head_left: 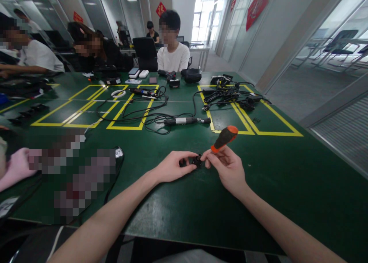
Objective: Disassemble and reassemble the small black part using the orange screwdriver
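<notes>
Around the black part (197,161) on the table (276,171), left hand (174,166) pinches, likely to steady it, while right of the part the right hand (228,168) grips a tilted screwdriver (225,138) (shaft hidden by fingers), close in, perhaps for control.

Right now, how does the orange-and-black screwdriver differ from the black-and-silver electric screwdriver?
The orange-and-black screwdriver is held tilted, handle up; the black-and-silver electric screwdriver lies on the green table. The orange-and-black screwdriver's handle looks stubby; the electric screwdriver's body looks long, slim. Both have black on them.
</notes>
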